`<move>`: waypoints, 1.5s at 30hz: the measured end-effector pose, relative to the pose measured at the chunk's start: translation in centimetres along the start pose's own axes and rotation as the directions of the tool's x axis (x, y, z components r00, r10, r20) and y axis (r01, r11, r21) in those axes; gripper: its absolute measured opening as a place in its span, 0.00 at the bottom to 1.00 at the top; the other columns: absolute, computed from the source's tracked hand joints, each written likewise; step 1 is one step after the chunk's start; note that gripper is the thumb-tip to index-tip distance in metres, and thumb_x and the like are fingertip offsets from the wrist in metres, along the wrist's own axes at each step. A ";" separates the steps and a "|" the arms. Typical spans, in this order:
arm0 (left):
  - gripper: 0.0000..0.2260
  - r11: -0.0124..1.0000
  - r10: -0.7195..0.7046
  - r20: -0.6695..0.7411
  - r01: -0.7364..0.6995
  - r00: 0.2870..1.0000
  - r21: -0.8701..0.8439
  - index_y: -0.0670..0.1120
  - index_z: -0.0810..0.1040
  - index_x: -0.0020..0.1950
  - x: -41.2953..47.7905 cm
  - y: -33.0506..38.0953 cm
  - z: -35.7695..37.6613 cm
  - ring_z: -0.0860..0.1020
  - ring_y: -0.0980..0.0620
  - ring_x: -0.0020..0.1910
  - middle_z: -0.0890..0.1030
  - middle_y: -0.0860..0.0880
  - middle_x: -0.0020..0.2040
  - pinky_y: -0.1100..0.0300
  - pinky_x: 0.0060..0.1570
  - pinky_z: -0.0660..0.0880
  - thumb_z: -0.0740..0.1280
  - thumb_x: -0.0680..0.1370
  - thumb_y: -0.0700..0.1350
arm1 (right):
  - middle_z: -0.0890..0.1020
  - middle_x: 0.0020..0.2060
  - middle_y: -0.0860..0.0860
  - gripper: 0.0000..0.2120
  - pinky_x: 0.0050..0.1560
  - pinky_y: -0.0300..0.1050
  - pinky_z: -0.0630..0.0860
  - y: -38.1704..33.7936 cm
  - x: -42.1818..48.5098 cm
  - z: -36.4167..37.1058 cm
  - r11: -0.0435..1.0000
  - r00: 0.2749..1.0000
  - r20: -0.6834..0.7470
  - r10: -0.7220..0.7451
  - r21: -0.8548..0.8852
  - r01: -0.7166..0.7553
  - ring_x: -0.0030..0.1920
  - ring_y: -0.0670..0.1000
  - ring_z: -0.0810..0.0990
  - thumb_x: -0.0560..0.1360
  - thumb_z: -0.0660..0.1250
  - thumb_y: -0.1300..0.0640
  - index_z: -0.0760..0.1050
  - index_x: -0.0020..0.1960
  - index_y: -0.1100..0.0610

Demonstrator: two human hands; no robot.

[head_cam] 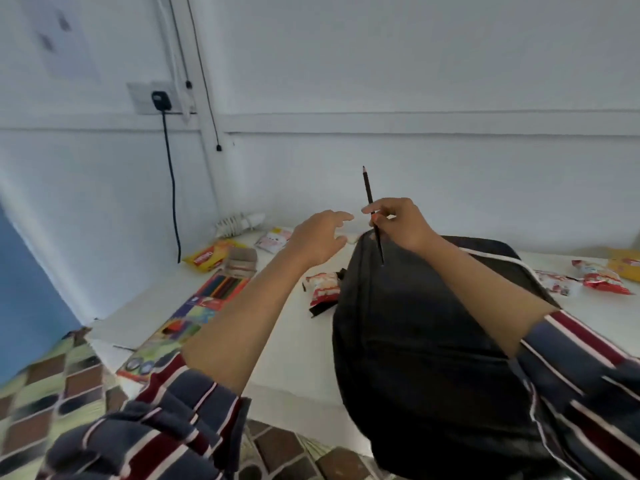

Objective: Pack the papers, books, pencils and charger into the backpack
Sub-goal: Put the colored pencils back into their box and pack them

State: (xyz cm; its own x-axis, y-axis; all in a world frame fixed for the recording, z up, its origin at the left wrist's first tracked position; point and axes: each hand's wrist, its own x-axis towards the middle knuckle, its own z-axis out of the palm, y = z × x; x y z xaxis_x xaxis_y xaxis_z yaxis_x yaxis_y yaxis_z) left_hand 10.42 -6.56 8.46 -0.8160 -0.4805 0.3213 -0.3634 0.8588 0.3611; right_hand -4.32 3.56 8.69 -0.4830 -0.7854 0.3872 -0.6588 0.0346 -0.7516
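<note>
- Head view: the right hand (401, 225) pinches a dark pencil (367, 188) between thumb and fingertips. It grips the pencil below its middle, with the sharpened tip up and the lower end in front of the top of the black backpack (433, 341).
- The left hand (317, 242) hovers just beside it near the backpack's top edge, fingers spread and loosely curved, holding nothing.
- The backpack lies on the white table (294, 358) with its top toward the wall. The hands cover that edge, so I cannot tell whether the zip there is open.
- The step in hand looks like slipping this pencil into the pack.
- To do it well, the free left hand should hold the mouth wide. The right should then lower the pencil blunt end first along a side wall or into a pocket, so the point neither snaps nor pokes the fabric.
- Not yet packed: a box of coloured pencils (221, 287) and colourful books (173, 327) lie along the table's left side.
- A white coiled cable (239, 223) sits by the wall and a black plug (161, 100) is in the socket. Either may be the charger.
</note>
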 end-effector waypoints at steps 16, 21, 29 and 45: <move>0.13 0.899 -0.225 0.146 0.263 0.963 -0.350 0.41 0.76 0.61 -5.1 -22.2 -4.8 0.78 0.48 0.55 0.79 0.43 0.56 0.57 0.50 0.73 0.66 0.77 0.41 | 0.76 0.25 0.51 0.08 0.25 0.29 0.68 -4.6 5.5 26.8 0.948 0.958 0.247 0.147 0.242 -0.208 0.20 0.39 0.72 0.73 0.64 0.73 0.78 0.45 0.62; 0.19 0.788 -0.307 0.238 0.387 0.921 -0.480 0.44 0.70 0.65 -3.8 -26.3 -4.0 0.80 0.50 0.38 0.79 0.44 0.45 0.53 0.42 0.79 0.66 0.75 0.35 | 0.82 0.28 0.49 0.10 0.30 0.34 0.74 -3.9 8.0 29.5 0.909 0.956 0.218 0.198 0.323 -0.262 0.27 0.44 0.80 0.71 0.69 0.71 0.71 0.44 0.60; 0.13 0.759 -0.167 0.360 0.353 0.918 -0.548 0.45 0.75 0.54 -1.9 -31.0 -1.4 0.81 0.43 0.46 0.80 0.43 0.44 0.47 0.45 0.80 0.70 0.73 0.33 | 0.82 0.47 0.61 0.09 0.52 0.54 0.79 -2.6 9.0 33.3 0.917 0.944 0.094 0.316 0.224 -0.329 0.47 0.58 0.82 0.70 0.71 0.65 0.73 0.44 0.56; 0.30 0.751 -0.091 0.482 0.378 0.871 -0.542 0.41 0.63 0.71 0.1 -32.8 0.9 0.78 0.44 0.54 0.76 0.38 0.58 0.60 0.41 0.79 0.72 0.71 0.34 | 0.76 0.60 0.51 0.14 0.56 0.40 0.68 -1.4 3.0 33.8 0.910 0.931 -0.043 0.363 -0.197 -0.364 0.61 0.49 0.72 0.77 0.63 0.56 0.74 0.63 0.54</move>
State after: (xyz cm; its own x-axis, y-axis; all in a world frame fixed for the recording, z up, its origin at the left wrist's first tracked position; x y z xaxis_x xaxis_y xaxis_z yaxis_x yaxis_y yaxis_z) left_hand 21.87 -34.61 -4.20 -0.8948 -0.4108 -0.1747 -0.3376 0.3667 0.8669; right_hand 14.61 -19.69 -7.16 -0.7135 -0.6918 0.1110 -0.5375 0.4388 -0.7201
